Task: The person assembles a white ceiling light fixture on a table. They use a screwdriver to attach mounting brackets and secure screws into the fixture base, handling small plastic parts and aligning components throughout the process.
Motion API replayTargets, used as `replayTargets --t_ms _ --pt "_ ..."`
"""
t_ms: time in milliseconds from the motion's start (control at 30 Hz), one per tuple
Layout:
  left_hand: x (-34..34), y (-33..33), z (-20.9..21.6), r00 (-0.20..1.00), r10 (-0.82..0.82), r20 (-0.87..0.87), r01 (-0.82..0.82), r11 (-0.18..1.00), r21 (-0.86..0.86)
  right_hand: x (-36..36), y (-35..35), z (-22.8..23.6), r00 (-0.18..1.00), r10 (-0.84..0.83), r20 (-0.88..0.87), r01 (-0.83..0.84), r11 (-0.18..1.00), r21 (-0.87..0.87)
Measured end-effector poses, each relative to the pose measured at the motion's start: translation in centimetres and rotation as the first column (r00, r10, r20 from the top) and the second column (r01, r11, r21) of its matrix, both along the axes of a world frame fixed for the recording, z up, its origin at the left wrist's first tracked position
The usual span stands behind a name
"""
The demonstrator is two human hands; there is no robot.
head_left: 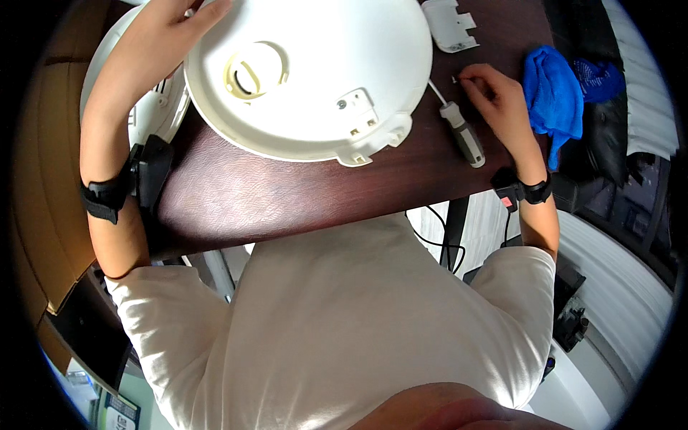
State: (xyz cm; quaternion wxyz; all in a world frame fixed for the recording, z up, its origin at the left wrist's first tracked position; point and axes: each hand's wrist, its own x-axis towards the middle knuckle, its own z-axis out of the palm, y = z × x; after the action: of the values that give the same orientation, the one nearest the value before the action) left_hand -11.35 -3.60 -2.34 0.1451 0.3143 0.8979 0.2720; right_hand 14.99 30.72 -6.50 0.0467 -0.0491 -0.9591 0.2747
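Close downward view from head height

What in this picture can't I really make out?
In the head view:
Left hand: top edge cuts off most of its fingers, so any grip is hidden.
Large white round part: top edge cuts off its far side.
Other white round part: partly covered by left forearm and large part.
Tiny piece near the right hand: too small to identify.
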Motion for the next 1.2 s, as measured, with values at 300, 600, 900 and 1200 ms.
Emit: replayTargets --t_ms 300,600,900,1200 --pt "0.8 0.2 0.5 0.997 0.075 0.033 -0.073 0.995 -0.063 -0.6 0.7 1.5 0.995 -0.011 0.096 0.017 0.998 -0.067" --pt "0.9 0.1 0.7 0.992 0.067 0.11 -0.065 0.998 -0.018 -3.2 -0.1 2.7 0.999 0.033 -0.026 -0.029 0.986 0.165" --pt "0.5 -0.2 0.4 0.998 0.02 0.055 -0.018 0.999 -0.035 -4.4 -0.2 2.7 0.997 0.071 0.019 -0.074 0.955 0.286" --pt "-1.7 -1.3 -2.9 0.973 -0.112 -0.202 0.142 0.98 0.139 -5.0 0.2 2.9 0.994 0.09 0.069 -0.105 0.957 0.27"
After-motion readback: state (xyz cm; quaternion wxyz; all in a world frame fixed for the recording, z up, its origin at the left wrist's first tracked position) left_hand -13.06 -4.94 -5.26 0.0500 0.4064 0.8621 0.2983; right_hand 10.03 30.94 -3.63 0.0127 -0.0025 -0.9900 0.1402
